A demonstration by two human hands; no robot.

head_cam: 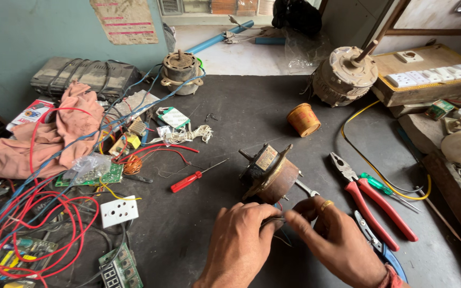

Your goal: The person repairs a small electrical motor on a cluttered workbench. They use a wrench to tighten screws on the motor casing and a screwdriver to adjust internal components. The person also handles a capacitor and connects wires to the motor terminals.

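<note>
A small rusty electric motor (269, 173) lies tilted on the dark workbench (252, 112), near its front. Just in front of it, my left hand (239, 242) and my right hand (333, 238) meet, fingertips together, pinching thin dark wires (274, 220) that lead from the motor. A ring sits on a finger of my right hand. What exactly lies between the fingertips is partly hidden. A small spanner (306, 188) pokes out from under the motor, beside my right hand.
Red-handled pliers (372, 200), a green screwdriver (382, 186) and blue-handled cutters (379, 246) lie right of my hands. A red screwdriver (190, 179), white socket plate (119, 211), circuit boards and tangled red and blue wires crowd the left. Two larger motors (343, 74) and a switchboard (433, 72) stand behind.
</note>
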